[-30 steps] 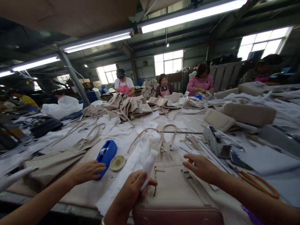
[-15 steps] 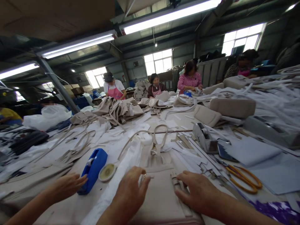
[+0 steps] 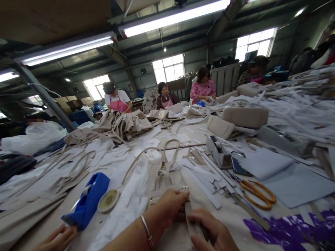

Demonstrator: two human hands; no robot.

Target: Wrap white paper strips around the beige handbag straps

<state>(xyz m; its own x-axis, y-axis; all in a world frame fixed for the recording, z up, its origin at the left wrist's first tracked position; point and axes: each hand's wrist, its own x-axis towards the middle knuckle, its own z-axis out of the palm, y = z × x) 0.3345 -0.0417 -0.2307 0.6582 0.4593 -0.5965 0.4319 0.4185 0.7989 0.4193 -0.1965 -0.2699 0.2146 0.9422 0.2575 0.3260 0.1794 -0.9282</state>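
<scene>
A beige bag [image 3: 176, 232] lies in front of me with its handles stretched away and a small metal fitting at its upper edge. My left hand [image 3: 167, 209], with a bangle at the wrist, reaches across it and pinches the beige strap [image 3: 188, 212] near the fitting. Lower on the same strap is my right hand [image 3: 210, 225], its fingers curled round the strap's edge. Part of the bag is hidden beneath my hands. Another person's hand [image 3: 60, 238] touches the near end of a blue tape dispenser [image 3: 90, 200] on the left.
A roll of tape [image 3: 108, 200] lies beside the dispenser. Orange-handled scissors [image 3: 258, 195], a grey tape dispenser [image 3: 218, 153], white paper sheets [image 3: 295, 181] and purple plastic [image 3: 288, 226] are on the right. Beige bags [image 3: 125, 123] are heaped farther back, with several people beyond.
My left hand has moved right, across the bag, onto the strap. My right hand has shifted lower along it. The other person's hand has drawn back toward the near edge; the view has turned right.
</scene>
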